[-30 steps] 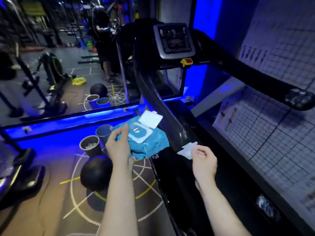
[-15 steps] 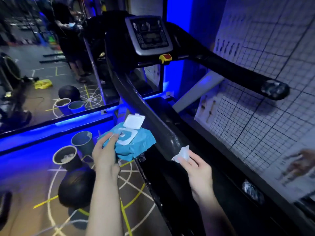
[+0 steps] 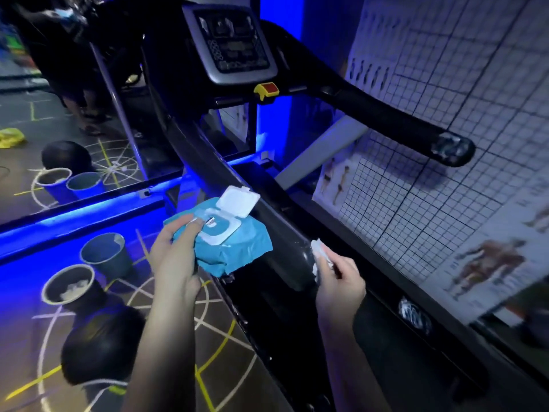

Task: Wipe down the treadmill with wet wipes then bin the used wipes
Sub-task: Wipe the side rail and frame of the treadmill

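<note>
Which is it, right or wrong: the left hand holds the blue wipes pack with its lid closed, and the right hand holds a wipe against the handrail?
Wrong on the lid: the head view shows it open. The left hand holds the pack, and the right hand holds a wipe against the handrail.

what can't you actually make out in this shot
All in the head view:
- console readout: blurred and too small to read.
- wipe: mostly bunched inside the right hand.
- wipe pack, held by the left hand: opening too small to show what is left.
- treadmill deck: lost in shadow.
</note>
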{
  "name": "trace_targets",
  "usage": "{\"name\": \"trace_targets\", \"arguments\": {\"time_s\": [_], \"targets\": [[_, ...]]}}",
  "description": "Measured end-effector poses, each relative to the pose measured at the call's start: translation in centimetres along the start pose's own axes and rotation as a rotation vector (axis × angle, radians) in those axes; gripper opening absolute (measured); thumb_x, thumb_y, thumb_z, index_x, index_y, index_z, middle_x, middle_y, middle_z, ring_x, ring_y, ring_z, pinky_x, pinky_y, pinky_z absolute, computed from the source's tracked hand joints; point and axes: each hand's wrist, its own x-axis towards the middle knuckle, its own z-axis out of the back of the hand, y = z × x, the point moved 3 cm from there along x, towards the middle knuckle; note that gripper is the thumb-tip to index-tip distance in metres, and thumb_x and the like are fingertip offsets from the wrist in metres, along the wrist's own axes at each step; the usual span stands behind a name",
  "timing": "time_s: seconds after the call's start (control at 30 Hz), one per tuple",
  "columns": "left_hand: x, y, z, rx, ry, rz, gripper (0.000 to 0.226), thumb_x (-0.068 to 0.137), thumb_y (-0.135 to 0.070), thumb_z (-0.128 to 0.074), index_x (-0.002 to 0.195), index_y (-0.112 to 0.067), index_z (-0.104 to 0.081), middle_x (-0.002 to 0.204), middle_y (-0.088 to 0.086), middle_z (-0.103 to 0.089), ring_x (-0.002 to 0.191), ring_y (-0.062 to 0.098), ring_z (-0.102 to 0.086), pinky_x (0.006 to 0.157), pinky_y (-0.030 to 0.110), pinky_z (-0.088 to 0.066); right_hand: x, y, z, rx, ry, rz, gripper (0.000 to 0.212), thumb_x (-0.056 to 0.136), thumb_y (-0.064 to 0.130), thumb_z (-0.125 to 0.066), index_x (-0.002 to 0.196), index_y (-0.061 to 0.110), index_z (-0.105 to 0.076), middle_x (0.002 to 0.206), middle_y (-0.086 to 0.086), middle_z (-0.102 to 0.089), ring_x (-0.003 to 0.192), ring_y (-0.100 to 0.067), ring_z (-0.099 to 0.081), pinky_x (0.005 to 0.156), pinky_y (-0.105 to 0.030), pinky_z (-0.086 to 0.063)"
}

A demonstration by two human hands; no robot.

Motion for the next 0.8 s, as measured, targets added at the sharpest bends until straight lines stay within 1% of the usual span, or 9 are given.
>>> {"name": "trace_targets", "arguments": {"time_s": [0.17,0.23,0.3,0.4,0.47,0.57,0.67,0.73,0.8], "targets": [[0.4,-0.3,-0.5,-0.06,0.075,0.031,0.033,0.092,-0.005,-0.077,0.124,-0.003,-0.07,0.104,0.016,-0.077,0.081,0.021,-0.077,0.075,0.035,-0.066,0.5,2.5,-3.0,0.014,0.033,-0.058,0.005,0.085,0.024,-0.081,0.082,0.02,-0.082,0.084,-0.001,-0.073,0.065,-0.001,-0.066,0.066,-0.009,-0.046],[0.5,-0.6,-0.6,-0.076,0.067,0.028,0.033,0.091,-0.005,-0.078,0.124,-0.003,-0.071,0.105,0.017,-0.077,0.082,0.021,-0.077,0.077,0.036,-0.066,0.9,3.0,-3.6,0.106,0.116,-0.152,0.022,0.084,0.034,-0.081,0.078,0.013,-0.08,0.078,-0.006,-0.074,0.068,-0.007,-0.065,0.076,-0.022,-0.053],[0.5,-0.8,-0.8,-0.075,0.071,0.016,0.034,0.09,-0.005,-0.079,0.124,-0.002,-0.072,0.108,0.019,-0.077,0.082,0.022,-0.078,0.077,0.035,-0.065,1.1,3.0,-2.8,0.249,0.06,-0.206,0.025,0.083,0.033,-0.082,0.08,0.008,-0.079,0.075,-0.011,-0.074,0.074,-0.018,-0.067,0.094,-0.044,-0.054],[0.1,-0.9,-0.9,-0.054,0.068,0.003,0.03,0.09,-0.006,-0.08,0.119,-0.007,-0.074,0.111,0.019,-0.077,0.092,0.027,-0.078,0.085,0.041,-0.064,1.7,2.3,0.4,0.332,-0.055,-0.279,0.016,0.082,0.024,-0.083,0.09,0.01,-0.08,0.085,-0.015,-0.077,0.082,-0.023,-0.072,0.099,-0.051,-0.054],[-0.2,-0.8,-0.7,-0.033,0.055,-0.003,0.025,0.089,-0.007,-0.081,0.112,-0.013,-0.076,0.111,0.018,-0.077,0.094,0.028,-0.078,0.084,0.04,-0.064,2.2,1.5,2.3,0.294,0.016,-0.351,0.011,0.085,0.02,-0.08,0.095,0.014,-0.08,0.09,-0.011,-0.078,0.091,-0.022,-0.074,0.103,-0.049,-0.052],[-0.8,-0.6,-0.4,0.007,0.059,0.001,0.02,0.089,-0.009,-0.082,0.105,-0.018,-0.076,0.114,0.016,-0.077,0.096,0.028,-0.078,0.081,0.038,-0.063,1.3,1.3,2.6,0.154,0.254,-0.405,0.024,0.079,0.023,-0.083,0.102,0.02,-0.08,0.105,-0.003,-0.078,0.107,-0.022,-0.071,0.107,-0.046,-0.048],[-0.9,-0.9,-0.2,0.014,0.045,-0.009,0.023,0.089,-0.008,-0.082,0.11,-0.015,-0.076,0.114,0.017,-0.077,0.093,0.026,-0.078,0.074,0.033,-0.063,0.1,1.4,2.0,0.025,0.383,-0.283,0.025,0.079,0.013,-0.082,0.102,0.023,-0.08,0.11,0.005,-0.076,0.104,-0.006,-0.071,0.096,-0.029,-0.05],[-1.0,-1.1,-0.2,0.001,0.035,-0.009,0.028,0.09,-0.009,-0.082,0.117,-0.013,-0.075,0.112,0.014,-0.077,0.087,0.021,-0.078,0.067,0.029,-0.063,0.4,1.7,2.4,-0.188,0.338,-0.133,0.02,0.08,0.018,-0.082,0.092,0.033,-0.08,0.103,0.015,-0.074,0.091,0.006,-0.068,0.083,-0.018,-0.046],[-1.2,-1.1,0.1,0.003,0.032,-0.003,0.029,0.09,-0.01,-0.082,0.118,-0.013,-0.075,0.111,0.012,-0.076,0.085,0.018,-0.079,0.063,0.027,-0.062,0.8,1.7,2.8,-0.324,0.314,-0.022,0.018,0.082,0.025,-0.081,0.076,0.041,-0.077,0.093,0.021,-0.072,0.087,0.006,-0.065,0.079,-0.016,-0.043]]}}
